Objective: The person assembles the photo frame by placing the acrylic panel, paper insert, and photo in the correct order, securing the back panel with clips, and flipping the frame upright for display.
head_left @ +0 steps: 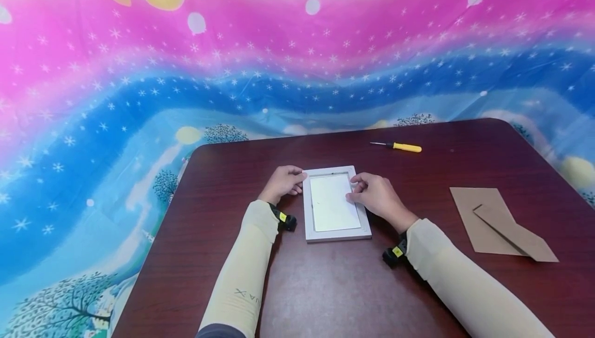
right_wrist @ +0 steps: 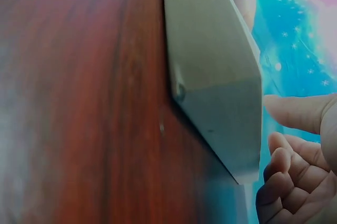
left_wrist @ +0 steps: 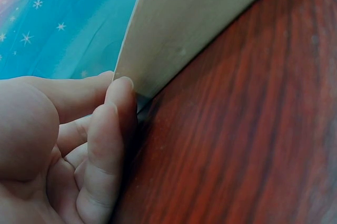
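Note:
A white picture frame (head_left: 338,235) lies on the dark red wooden table, its recessed side up. Inside the recess sits a pale flat panel (head_left: 334,206). At the upper left of the frame, my left hand (head_left: 284,182) pinches the edge, with fingertips (left_wrist: 122,90) against its side in the left wrist view. My right hand (head_left: 378,193) hovers over the frame's right side, its thumb reaching the panel's right edge. In the right wrist view, that thumb (right_wrist: 297,112) points at the frame's top face, while the other fingers curl loosely beside it.
To the right lies a brown backing board (head_left: 483,224) with a stand leg (head_left: 516,232) angled across it. A yellow-handled screwdriver (head_left: 406,148) rests near the table's far edge. Behind the table hangs a colourful printed cloth (head_left: 297,59).

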Demonstrator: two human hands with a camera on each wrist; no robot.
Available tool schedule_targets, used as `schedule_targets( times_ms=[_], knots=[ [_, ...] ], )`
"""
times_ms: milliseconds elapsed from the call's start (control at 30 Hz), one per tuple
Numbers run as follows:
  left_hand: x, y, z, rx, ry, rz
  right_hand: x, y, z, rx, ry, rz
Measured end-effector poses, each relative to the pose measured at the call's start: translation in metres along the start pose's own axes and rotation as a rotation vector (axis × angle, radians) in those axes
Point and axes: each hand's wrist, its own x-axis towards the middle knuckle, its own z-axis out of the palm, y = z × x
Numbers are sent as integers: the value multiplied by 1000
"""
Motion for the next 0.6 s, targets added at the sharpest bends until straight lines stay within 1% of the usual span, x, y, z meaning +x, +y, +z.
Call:
schedule_targets(
  times_ms=[167,300,367,467,600],
  knots=[
    [1,-1,0,-13,-4,-2,-5,-3,-4,-36,-3,-47],
    [2,-1,0,-16,-6,-5,-10,-5,-6,-65,-14,-107],
    [2,-1,0,-15,-5,-5,-13,-5,-6,-85,-29,-150],
    [3,-1,0,-13,-3,-4,-18,-6,-6,-133,-46,-236],
    [3,-2,0,-14,-7,-5,-25,-9,-8,-194,-36,-365]
  ],
)
